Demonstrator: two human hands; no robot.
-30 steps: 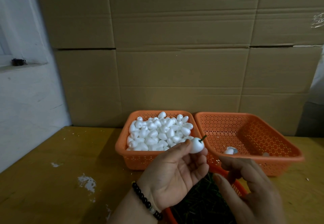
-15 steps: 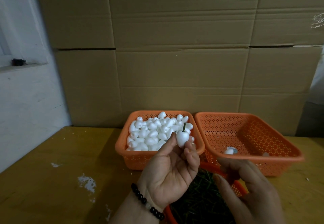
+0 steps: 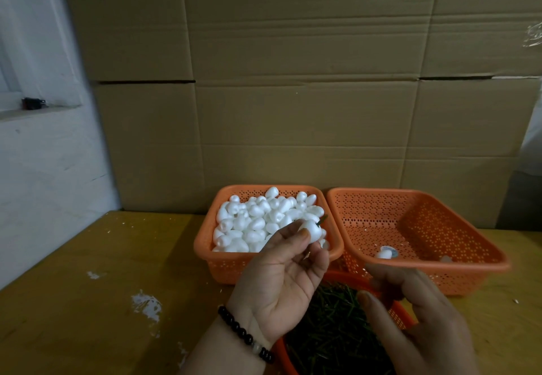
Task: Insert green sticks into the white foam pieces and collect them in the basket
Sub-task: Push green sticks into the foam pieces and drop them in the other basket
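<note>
- A wooden table [image 3: 88, 286] is lying under everything, its yellowish top showing white paint scuffs [image 3: 145, 305] near the left edge.
- Large cardboard boxes [image 3: 293, 81] are standing stacked along the table's far edge, filling the background.
- A white wall [image 3: 44, 169] is running along the table's left edge.
- A small dark object [image 3: 31, 102] is sitting on a ledge [image 3: 38, 110] of that wall, too small to identify.
- A black bead bracelet [image 3: 245, 335] is circling a wrist near the table's near edge.
</note>
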